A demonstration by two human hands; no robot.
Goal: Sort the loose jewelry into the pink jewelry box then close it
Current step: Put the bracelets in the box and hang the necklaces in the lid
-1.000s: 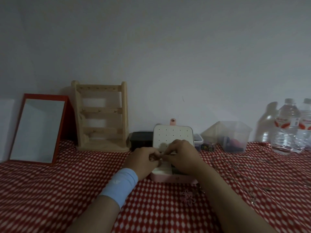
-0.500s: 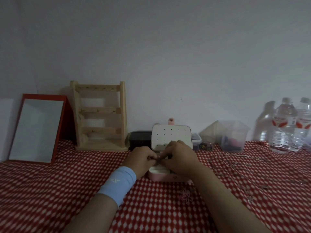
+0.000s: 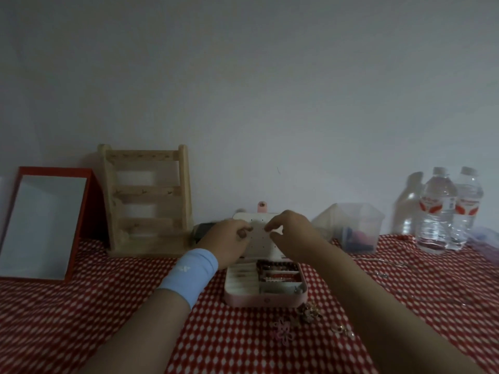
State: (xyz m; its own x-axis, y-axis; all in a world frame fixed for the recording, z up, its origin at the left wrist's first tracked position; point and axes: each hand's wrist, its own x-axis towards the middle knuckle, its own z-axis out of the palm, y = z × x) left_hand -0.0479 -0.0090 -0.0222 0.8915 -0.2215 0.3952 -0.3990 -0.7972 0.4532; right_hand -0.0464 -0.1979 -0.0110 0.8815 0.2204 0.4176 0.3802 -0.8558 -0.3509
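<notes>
Both hands curl at the lid point(image 3: 258, 242): left hand point(image 3: 229, 238) thumb to forefinger, right hand point(image 3: 293, 234) fingertips nearly meeting; too dim to tell if a stud sits between them. A second ago they huddled low over the box point(image 3: 266, 299); now lifted to the hole panel, tray uncovered, part filled. Likely pinning an earring. Loose pieces point(image 3: 282, 332) at 5 o'clock of box on checked cloth point(image 3: 108, 306), so sorting unfinished. Rack point(image 3: 147, 201) 10 o'clock, mirror point(image 3: 43, 225) 9, tub point(image 3: 356, 228) 2, bottles point(image 3: 437, 209) 3. Grey wall behind.
</notes>
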